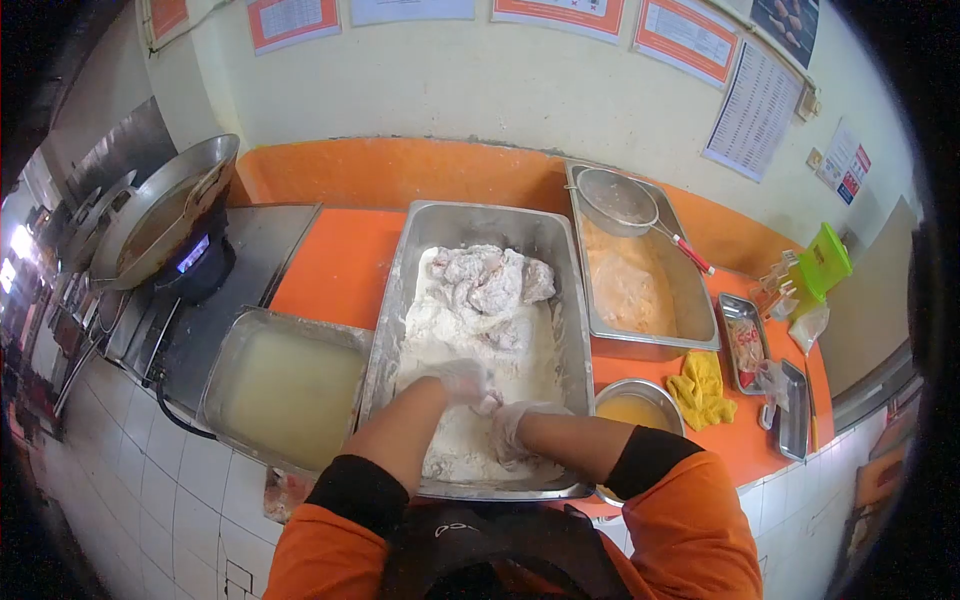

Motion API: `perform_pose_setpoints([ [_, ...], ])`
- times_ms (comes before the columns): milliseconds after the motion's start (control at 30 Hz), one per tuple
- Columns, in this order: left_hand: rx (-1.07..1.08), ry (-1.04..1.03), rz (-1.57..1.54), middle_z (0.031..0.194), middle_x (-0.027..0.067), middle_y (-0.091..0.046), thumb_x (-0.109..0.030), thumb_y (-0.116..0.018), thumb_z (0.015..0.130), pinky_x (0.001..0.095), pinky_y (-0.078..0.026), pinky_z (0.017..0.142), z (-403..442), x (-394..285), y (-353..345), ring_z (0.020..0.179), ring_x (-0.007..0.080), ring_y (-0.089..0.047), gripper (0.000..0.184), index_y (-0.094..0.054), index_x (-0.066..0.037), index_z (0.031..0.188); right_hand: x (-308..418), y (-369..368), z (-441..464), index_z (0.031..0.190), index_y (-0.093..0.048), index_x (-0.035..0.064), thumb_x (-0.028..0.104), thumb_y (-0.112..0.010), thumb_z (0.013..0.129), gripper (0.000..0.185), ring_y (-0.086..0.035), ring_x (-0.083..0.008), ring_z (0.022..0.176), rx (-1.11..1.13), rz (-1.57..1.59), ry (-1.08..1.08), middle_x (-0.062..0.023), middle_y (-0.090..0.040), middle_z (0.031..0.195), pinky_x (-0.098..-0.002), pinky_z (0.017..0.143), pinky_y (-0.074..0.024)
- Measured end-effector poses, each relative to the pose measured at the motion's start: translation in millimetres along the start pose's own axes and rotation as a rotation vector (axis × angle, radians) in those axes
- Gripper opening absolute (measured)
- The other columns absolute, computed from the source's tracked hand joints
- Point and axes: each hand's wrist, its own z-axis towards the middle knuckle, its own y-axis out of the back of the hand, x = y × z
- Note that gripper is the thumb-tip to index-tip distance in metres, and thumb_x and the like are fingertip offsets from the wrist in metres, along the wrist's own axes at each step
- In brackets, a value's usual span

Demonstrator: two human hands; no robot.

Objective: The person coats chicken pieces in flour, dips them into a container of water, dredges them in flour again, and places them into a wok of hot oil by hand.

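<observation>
Both my hands wear clear plastic gloves dusted with flour, and they are low in a deep steel tray [405,215] of white flour [425,345]. My left hand [458,380] is closed at its fingertips around a small pinkish piece of chicken [487,403], mostly hidden. Just beside it, my right hand [512,432] reaches down into the flour; its fingers are largely hidden. Farther back in the same tray lies a heap of flour-coated chicken pieces [490,285], apart from both hands.
Left of the tray is a pan of cloudy liquid [290,385], with a large wok [165,215] beyond. On the right are a steel pan [630,290] of orange mixture, a sieve [618,200], a bowl of yellow liquid [640,408], a yellow cloth [702,390] and small trays [793,410].
</observation>
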Motion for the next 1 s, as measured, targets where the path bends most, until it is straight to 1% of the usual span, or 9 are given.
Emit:
perform_pose_setpoints([
  [100, -0.010, -0.078, 0.172, 0.081, 0.0204, -0.059, -0.023, -0.049, 0.073, 0.0406, -0.044, 0.072, 16, 2, -6, 0.078, 0.0335, -0.058, 0.027, -0.060, -0.001, 0.086, -12, 6, -4, 0.097, -0.060, 0.0050, 0.009, -0.058, 0.071, 0.026, -0.059, -0.0187, 0.072, -0.051, 0.112, 0.055, -0.0088, -0.063, 0.080, -0.0279, 0.065, -0.0477],
  [200, -0.002, 0.124, 0.298, 0.080, 0.0189, -0.060, -0.017, -0.045, 0.073, 0.0410, -0.045, 0.070, -12, -10, 26, 0.077, 0.0327, -0.058, 0.024, -0.062, -0.002, 0.082, -31, 28, -24, 0.096, -0.061, 0.0059, 0.009, -0.059, 0.070, 0.027, -0.061, -0.0203, 0.071, -0.157, 0.521, 0.069, -0.0094, -0.063, 0.078, -0.0288, 0.065, -0.0488],
  [300, 0.022, 0.018, 0.567, 0.081, 0.0179, -0.060, -0.015, -0.044, 0.073, 0.0404, -0.045, 0.071, 1, 40, 18, 0.078, 0.0309, -0.059, 0.024, -0.064, -0.003, 0.079, -62, 16, -6, 0.091, -0.063, 0.0040, 0.018, -0.065, 0.065, 0.029, -0.059, -0.0141, 0.073, 0.445, 1.244, 0.153, -0.0088, -0.064, 0.083, -0.0267, 0.063, -0.0452],
  [400, -0.115, 0.108, 0.535, 0.084, 0.0172, -0.061, -0.014, -0.045, 0.072, 0.0399, -0.046, 0.072, 0, 56, 18, 0.080, 0.0291, -0.059, 0.023, -0.064, -0.003, 0.079, -53, 45, -14, 0.090, -0.064, 0.0045, 0.018, -0.067, 0.062, 0.031, -0.059, -0.0140, 0.071, 0.161, 0.739, 0.038, -0.0066, -0.064, 0.084, -0.0296, 0.063, -0.0450],
  [500, -0.415, 0.231, 0.377, 0.089, 0.0182, -0.060, -0.017, -0.046, 0.072, 0.0394, -0.046, 0.075, -9, 46, 25, 0.084, 0.0303, -0.058, 0.024, -0.063, -0.003, 0.081, -60, 32, -23, 0.082, -0.065, 0.0028, 0.015, -0.063, 0.065, 0.020, -0.058, -0.0151, 0.067, 0.025, 0.927, 0.087, -0.0059, -0.063, 0.075, -0.0317, 0.061, -0.0448],
  [600, -0.491, 0.323, 0.178, 0.091, 0.0194, -0.058, -0.021, -0.047, 0.072, 0.0388, -0.045, 0.077, -28, 17, 45, 0.087, 0.0316, -0.057, 0.026, -0.062, -0.002, 0.082, -72, 21, -19, 0.081, -0.064, 0.0024, 0.015, -0.062, 0.066, 0.020, -0.058, -0.0165, 0.068, -0.092, 0.888, 0.088, -0.0071, -0.063, 0.075, -0.0319, 0.061, -0.0449],
  [733, -0.497, 0.438, 0.003, 0.091, 0.0204, -0.058, -0.023, -0.048, 0.071, 0.0380, -0.044, 0.078, -11, 33, 32, 0.089, 0.0321, -0.056, 0.027, -0.061, -0.002, 0.083, -53, 21, 7, 0.080, -0.064, 0.0019, 0.016, -0.060, 0.068, 0.019, -0.059, -0.0183, 0.068, -0.265, 0.313, -0.155, -0.0087, -0.062, 0.074, -0.0321, 0.061, -0.0451],
  [867, -0.452, 0.402, 0.094, 0.089, 0.0202, -0.059, -0.022, -0.048, 0.071, 0.0378, -0.044, 0.078, 1, 54, 20, 0.088, 0.0313, -0.056, 0.026, -0.061, -0.002, 0.081, -24, -1, 38, 0.080, -0.063, 0.0014, 0.016, -0.058, 0.069, 0.019, -0.059, -0.0201, 0.069, -0.307, 0.146, -0.232, -0.0103, -0.061, 0.074, -0.0323, 0.061, -0.0452],
  [1000, -0.500, 0.448, 0.080, 0.088, 0.0198, -0.059, -0.022, -0.047, 0.071, 0.0380, -0.044, 0.078, -2, 51, 17, 0.087, 0.0308, -0.057, 0.026, -0.061, -0.001, 0.079, -44, -1, 37, 0.079, -0.062, 0.0010, 0.017, -0.056, 0.071, 0.019, -0.059, -0.0219, 0.070, -0.195, 0.035, -0.011, -0.0119, -0.061, 0.074, -0.0326, 0.062, -0.0454],
])
